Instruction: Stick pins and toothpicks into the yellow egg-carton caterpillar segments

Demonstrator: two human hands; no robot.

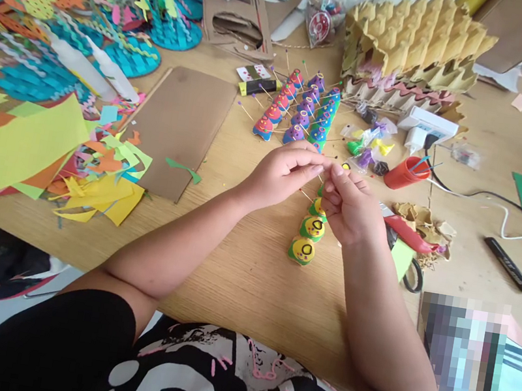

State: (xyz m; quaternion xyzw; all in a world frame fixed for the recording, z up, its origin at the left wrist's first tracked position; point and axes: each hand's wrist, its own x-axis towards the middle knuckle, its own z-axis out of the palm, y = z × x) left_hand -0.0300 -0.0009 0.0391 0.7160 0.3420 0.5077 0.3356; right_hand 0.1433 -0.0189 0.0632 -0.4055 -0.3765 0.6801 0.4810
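My left hand [288, 175] and my right hand [351, 203] meet fingertip to fingertip over the table's middle. Both are pinched closed, and whatever lies between the fingertips is too small to make out. Below them runs a row of yellow and green painted egg-carton cups [302, 251] with dark rings on top, its far end partly hidden by my hands. Behind my hands stand three more rows of cups: a red and blue row [272, 113], a purple row [301, 119] and a blue and green row [324, 116], with thin ball-tipped sticks poking out.
Cardboard [179, 130] and paper scraps [107, 197] lie left, near glue bottles [110, 69]. Egg trays [415, 38] are stacked at the back. To the right are a red cup [407, 173], cables, scissors [413, 276] and a black marker [510, 266].
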